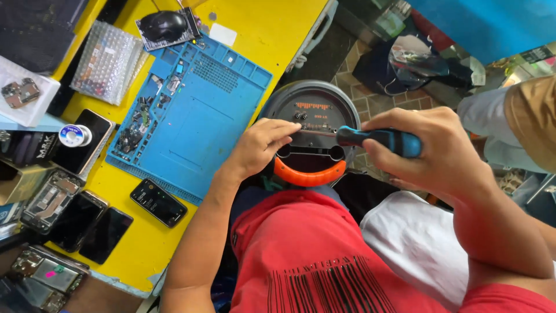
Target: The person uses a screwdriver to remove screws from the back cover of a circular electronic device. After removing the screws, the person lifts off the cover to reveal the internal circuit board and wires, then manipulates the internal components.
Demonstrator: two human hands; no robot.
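Glossy plastic screwdriver handle (387, 141), matt rubbery blue mat (194, 119), smooth yellow table (272, 29)

Yellow worktable (272, 29), blue silicone work mat (191, 122) on it, brown tiled floor (362, 95) beyond, bright daylight

Red T-shirt (301, 255), short-sleeved, with a black barcode-style stripe print across the front. Both forearms bare. No rings, watch or gloves on left hand (260, 145) or right hand (423, 150).
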